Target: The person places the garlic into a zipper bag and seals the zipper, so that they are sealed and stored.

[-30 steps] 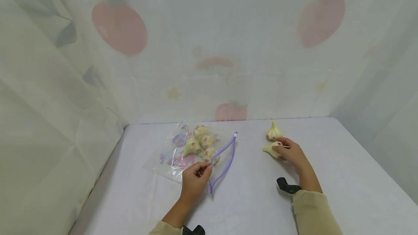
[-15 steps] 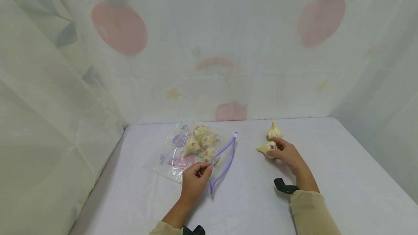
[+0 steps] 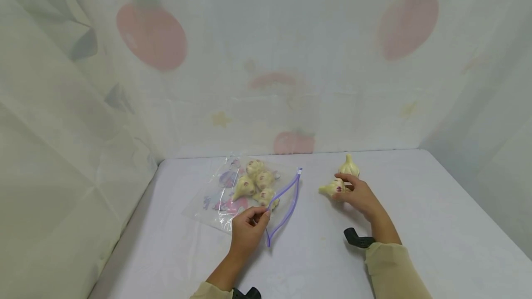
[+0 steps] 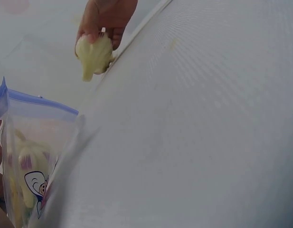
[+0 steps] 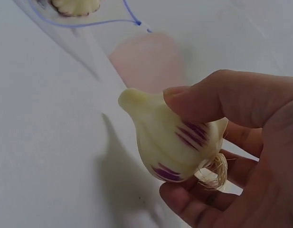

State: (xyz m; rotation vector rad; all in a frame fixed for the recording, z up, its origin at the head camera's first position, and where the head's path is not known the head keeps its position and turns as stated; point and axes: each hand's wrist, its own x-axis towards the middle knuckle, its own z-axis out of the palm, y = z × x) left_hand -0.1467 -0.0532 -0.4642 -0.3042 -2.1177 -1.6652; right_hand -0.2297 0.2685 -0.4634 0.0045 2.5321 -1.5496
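Note:
My right hand (image 3: 358,196) grips a garlic bulb (image 5: 177,135) between thumb and fingers, its stem end pointing left and its roots toward the palm. In the right wrist view a shadow lies on the table below the bulb. With thumb and fingertips my left hand (image 3: 248,227) pinches the near lip of a clear zip bag (image 3: 212,218). The bag lies on its side, its purple zip (image 3: 287,216) parted and facing right. Several garlic bulbs (image 3: 244,186) rest inside the bag. Another garlic bulb (image 3: 349,166) stands upright just behind my right hand.
A white-covered table (image 3: 307,266) carries everything. Behind it hangs a pale curtain (image 3: 332,82) with faded fruit prints, and more curtain encloses the left and right sides. Black wrist mounts (image 3: 359,238) sit at both wrists.
My right hand has moved left with the garlic bulb, away from the standing bulb and closer to the bag's mouth. The left hand and the bag stay in place.

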